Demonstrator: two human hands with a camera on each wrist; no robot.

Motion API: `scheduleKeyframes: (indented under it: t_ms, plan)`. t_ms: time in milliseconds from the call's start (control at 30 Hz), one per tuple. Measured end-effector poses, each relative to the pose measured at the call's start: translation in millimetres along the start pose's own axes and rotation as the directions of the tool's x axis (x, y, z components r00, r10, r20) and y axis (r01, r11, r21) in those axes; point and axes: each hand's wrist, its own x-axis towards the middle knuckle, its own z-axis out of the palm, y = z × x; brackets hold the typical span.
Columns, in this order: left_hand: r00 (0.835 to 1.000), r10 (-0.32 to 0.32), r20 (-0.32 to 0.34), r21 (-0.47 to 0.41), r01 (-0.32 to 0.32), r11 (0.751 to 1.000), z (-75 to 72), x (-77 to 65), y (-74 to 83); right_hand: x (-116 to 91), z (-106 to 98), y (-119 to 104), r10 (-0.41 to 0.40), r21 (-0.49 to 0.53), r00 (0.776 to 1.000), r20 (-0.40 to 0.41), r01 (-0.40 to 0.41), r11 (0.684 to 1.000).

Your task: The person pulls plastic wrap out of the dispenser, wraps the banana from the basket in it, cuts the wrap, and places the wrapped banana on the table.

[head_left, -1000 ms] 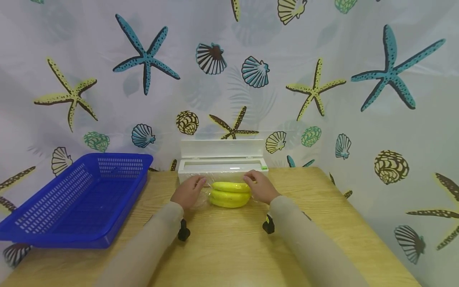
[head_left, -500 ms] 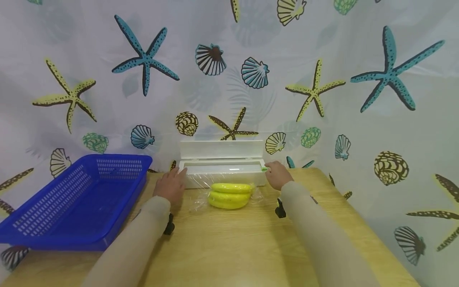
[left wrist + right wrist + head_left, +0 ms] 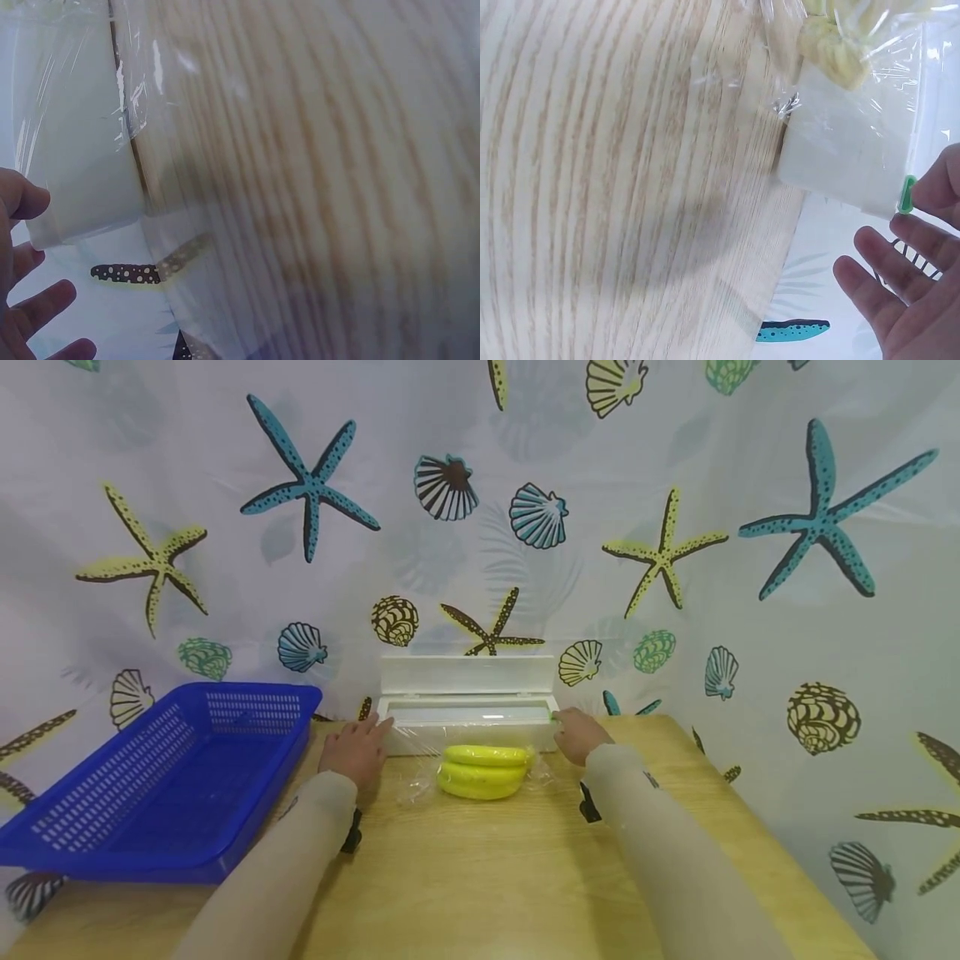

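Observation:
A bunch of yellow bananas (image 3: 483, 774) lies on the table under clear plastic wrap (image 3: 420, 785), in front of a long white cling film dispenser (image 3: 468, 737). The dispenser's lid (image 3: 467, 675) stands raised. My left hand (image 3: 355, 748) is at the dispenser's left end, thumb and index fingertip touching its corner, the other fingers spread. At the right end, my right hand (image 3: 580, 735) pinches the green slide cutter (image 3: 907, 194) between thumb and index finger. Its remaining fingers extend past the end. Film stretches from the dispenser over the bananas.
A blue plastic basket (image 3: 217, 827) stands on the left of the wooden table (image 3: 480, 885). A patterned curtain (image 3: 480, 552) hangs close behind the dispenser and along the right side.
Both hands have left the film beside the bananas and moved outward to the dispenser's ends. My right hand has taken hold of the green slide cutter. The bananas have stayed in place.

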Motion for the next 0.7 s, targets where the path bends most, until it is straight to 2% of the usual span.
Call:
scheduleKeyframes:
  t_ms: [167,400,700]
  plan:
    - [1.0,-0.012,-0.008,-0.026,0.012,1.0,1.2,-1.3,-0.4,1.5,0.4,0.8,-0.02,-0.055,1.0,-0.023,0.019,0.998]
    - [0.998,-0.025,0.051,-0.079,0.029,0.996,-0.5,-1.0,1.5,2.4,-2.1,-4.3,-0.006,-0.095,1.0,-0.017,0.004,0.996]
    - [0.999,-0.031,0.042,-0.106,0.035,0.994,-2.0,-0.8,-1.3,8.8,4.0,-5.4,0.017,-0.114,0.999,-0.028,-0.02,0.993]
